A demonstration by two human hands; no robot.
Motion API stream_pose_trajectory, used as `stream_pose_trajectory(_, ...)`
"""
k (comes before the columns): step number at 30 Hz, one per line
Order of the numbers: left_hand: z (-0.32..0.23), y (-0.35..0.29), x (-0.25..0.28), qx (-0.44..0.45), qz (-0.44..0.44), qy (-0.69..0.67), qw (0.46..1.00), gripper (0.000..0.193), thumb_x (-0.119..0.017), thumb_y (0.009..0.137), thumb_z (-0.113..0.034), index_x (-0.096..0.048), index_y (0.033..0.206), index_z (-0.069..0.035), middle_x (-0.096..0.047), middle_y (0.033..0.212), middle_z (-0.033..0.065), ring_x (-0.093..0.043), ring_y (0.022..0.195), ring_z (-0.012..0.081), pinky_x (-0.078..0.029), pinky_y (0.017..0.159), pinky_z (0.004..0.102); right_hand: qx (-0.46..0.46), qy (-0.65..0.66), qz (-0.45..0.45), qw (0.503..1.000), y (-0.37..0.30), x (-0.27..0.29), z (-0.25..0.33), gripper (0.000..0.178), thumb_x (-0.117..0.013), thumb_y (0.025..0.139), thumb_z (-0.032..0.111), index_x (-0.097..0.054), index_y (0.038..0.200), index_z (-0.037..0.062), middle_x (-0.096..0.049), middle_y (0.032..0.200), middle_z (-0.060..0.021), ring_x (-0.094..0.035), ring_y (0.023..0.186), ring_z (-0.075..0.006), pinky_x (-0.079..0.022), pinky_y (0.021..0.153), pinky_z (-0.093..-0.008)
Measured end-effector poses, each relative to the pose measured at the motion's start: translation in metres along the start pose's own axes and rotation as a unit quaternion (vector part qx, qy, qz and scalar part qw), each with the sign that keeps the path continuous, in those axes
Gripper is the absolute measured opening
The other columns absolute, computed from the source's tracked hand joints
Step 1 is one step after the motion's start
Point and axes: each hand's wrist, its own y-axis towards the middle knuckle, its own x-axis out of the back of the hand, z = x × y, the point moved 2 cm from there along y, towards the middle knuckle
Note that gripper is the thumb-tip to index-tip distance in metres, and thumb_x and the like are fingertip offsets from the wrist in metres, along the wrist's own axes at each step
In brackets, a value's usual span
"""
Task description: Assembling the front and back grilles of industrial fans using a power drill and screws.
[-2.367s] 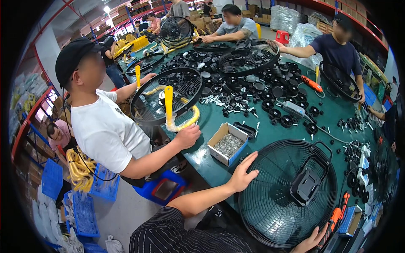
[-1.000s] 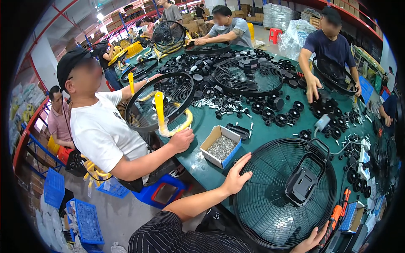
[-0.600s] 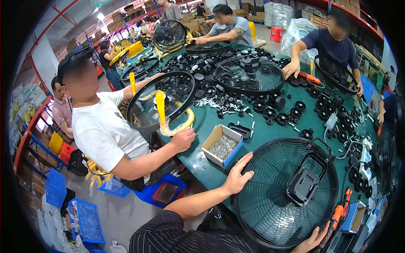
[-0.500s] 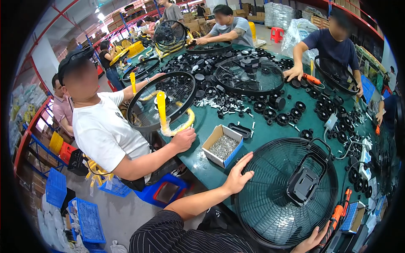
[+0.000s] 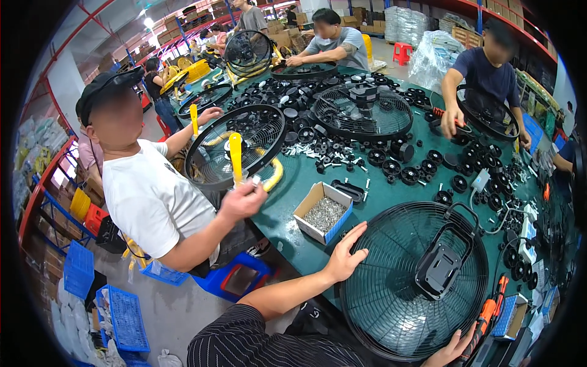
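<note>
In front of me a large round fan [image 5: 391, 287] with a black wire guard lies on the green table, its black motor housing and looped handle facing up. My left hand [image 5: 347, 255] holds the left rim, fingers stretched along its edge and thumb over the wires. At the lower right rim, my right hand [image 5: 451, 350] grips the guard, partly cut off by the picture's edge. Beside that hand lies an orange and black power screwdriver [image 5: 487, 313]. An open cardboard box [image 5: 340, 227] of small metal screws stands just beyond my left hand.
On the left a co-worker in a white shirt [image 5: 160, 199] sits behind a fan with yellow handle parts [image 5: 236, 158]. Black round knobs [image 5: 409, 175] and loose bolts cover the table's middle. Another fan [image 5: 362, 113] lies beyond. Cables and a white power strip [image 5: 527, 232] run along the right.
The white-shirted co-worker's near hand has lifted off the table with a small light piece. The far-right co-worker's hand has shifted right and down. My hands and fan stay put.
</note>
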Motion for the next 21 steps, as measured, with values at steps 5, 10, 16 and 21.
stream_pose_trajectory(5, -0.003, 0.001, 0.001, 0.001, 0.005, 0.007, 1.000, 0.063, -0.061, 0.087, -0.005, -0.040, 0.144, 0.008, -0.037, 0.154, 0.0198, -0.033, 0.145, 0.0270, -0.026, 0.118, 0.0363, 0.003, -0.001, -0.002, 1.000, 0.002, -0.003, 0.022, 0.045, -0.061, 0.096, 0.015, -0.053, 0.133, -0.0089, -0.052, 0.139, -0.0251, -0.050, 0.128, -0.0354, -0.038, 0.110, -0.0411)
stream_pose_trajectory(10, -0.003, 0.000, 0.001, 0.008, -0.001, -0.006, 1.000, 0.063, -0.061, 0.087, -0.005, -0.040, 0.145, 0.008, -0.036, 0.155, 0.0200, -0.033, 0.145, 0.0268, -0.026, 0.118, 0.0361, 0.028, -0.045, 0.000, 0.999, 0.001, -0.003, 0.020, 0.043, -0.062, 0.096, 0.014, -0.054, 0.132, -0.0083, -0.053, 0.138, -0.0248, -0.051, 0.126, -0.0343, -0.040, 0.108, -0.0407)
stream_pose_trajectory(16, 0.000, -0.001, 0.001, 0.013, -0.003, -0.015, 1.000, 0.064, -0.062, 0.087, -0.008, -0.040, 0.145, 0.008, -0.036, 0.155, 0.0200, -0.033, 0.145, 0.0275, -0.026, 0.118, 0.0362, -0.009, -0.014, -0.008, 1.000, 0.000, -0.003, 0.016, 0.043, -0.063, 0.095, 0.013, -0.055, 0.132, -0.0073, -0.053, 0.138, -0.0237, -0.052, 0.124, -0.0337, -0.040, 0.107, -0.0411)
stream_pose_trajectory(21, 0.004, 0.000, 0.002, 0.008, -0.017, -0.002, 1.000, 0.063, -0.064, 0.086, -0.009, -0.042, 0.143, 0.008, -0.039, 0.153, 0.0197, -0.035, 0.144, 0.0278, -0.028, 0.117, 0.0359, -0.024, 0.016, 0.000, 1.000, -0.002, -0.004, 0.017, 0.044, -0.061, 0.094, 0.011, -0.052, 0.134, -0.0080, -0.053, 0.138, -0.0226, -0.051, 0.124, -0.0333, -0.038, 0.108, -0.0402)
